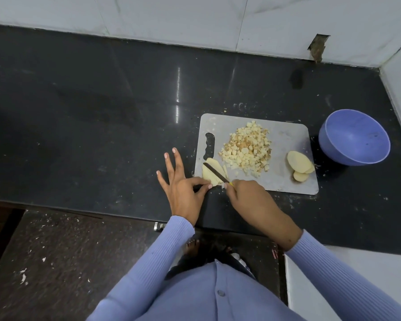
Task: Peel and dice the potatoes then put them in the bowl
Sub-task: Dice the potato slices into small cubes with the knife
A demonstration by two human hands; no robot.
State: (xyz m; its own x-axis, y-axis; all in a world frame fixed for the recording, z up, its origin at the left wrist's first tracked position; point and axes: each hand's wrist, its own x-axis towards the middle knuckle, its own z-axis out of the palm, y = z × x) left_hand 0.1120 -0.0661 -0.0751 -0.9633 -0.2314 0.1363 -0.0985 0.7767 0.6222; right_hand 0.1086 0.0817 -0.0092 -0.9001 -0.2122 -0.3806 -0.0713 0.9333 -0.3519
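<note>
A grey cutting board [285, 181] lies on the black counter. A heap of diced potato [248, 149] sits in its middle. Stacked potato slices [210, 173] lie at the board's near left corner. My left hand [183, 184] pinches the near end of these slices with thumb and forefinger, the other fingers spread. My right hand [248, 195] grips a knife [215, 173], its dark blade lying across the slices. More peeled potato slices [300, 164] rest at the board's right side. A blue bowl [354, 137] stands right of the board, holding nothing.
The black counter [102, 126] stretches to the left and ends at a white tiled wall behind and on the right. Small potato scraps dot the counter near the board. Peelings litter the dark floor [56, 262] below the counter edge.
</note>
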